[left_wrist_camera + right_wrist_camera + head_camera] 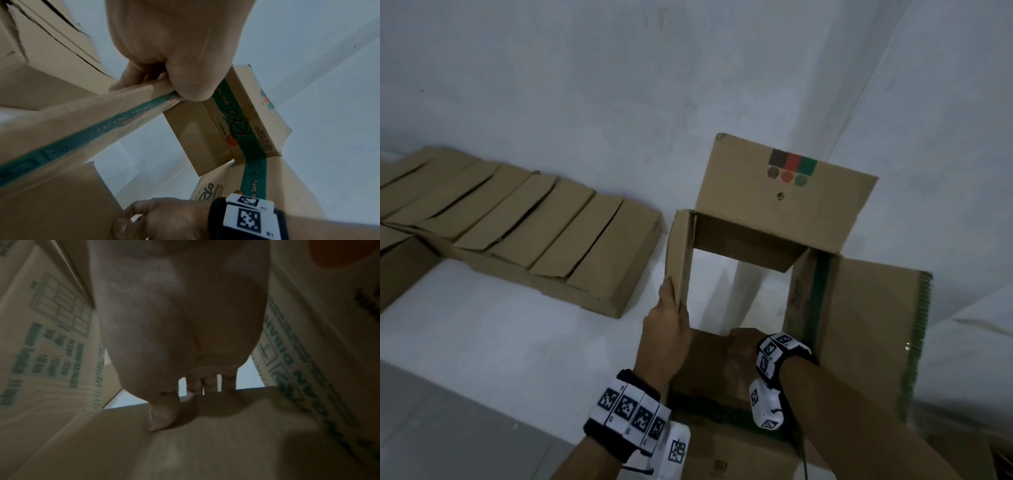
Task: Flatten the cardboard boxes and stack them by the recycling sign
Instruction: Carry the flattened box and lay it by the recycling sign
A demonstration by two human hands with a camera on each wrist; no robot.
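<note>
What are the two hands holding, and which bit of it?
Both hold the open cardboard box. The left hand grips the edge of its left side flap; the right hand grips the near flap's edge.

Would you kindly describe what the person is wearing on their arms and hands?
Both forearms are bare, with no sleeves or gloves. The left wrist and right wrist each carry a black band faced with white square tiles printed with black coded patterns. A white camera block hangs under each wrist, and a thin black cable trails from the right one.

At frame centre, the left hand (176, 53) takes a grip on a flap edge of the brown, green-banded cardboard box (232, 129); lower centre, the right hand (164, 217) holds another flap.
</note>
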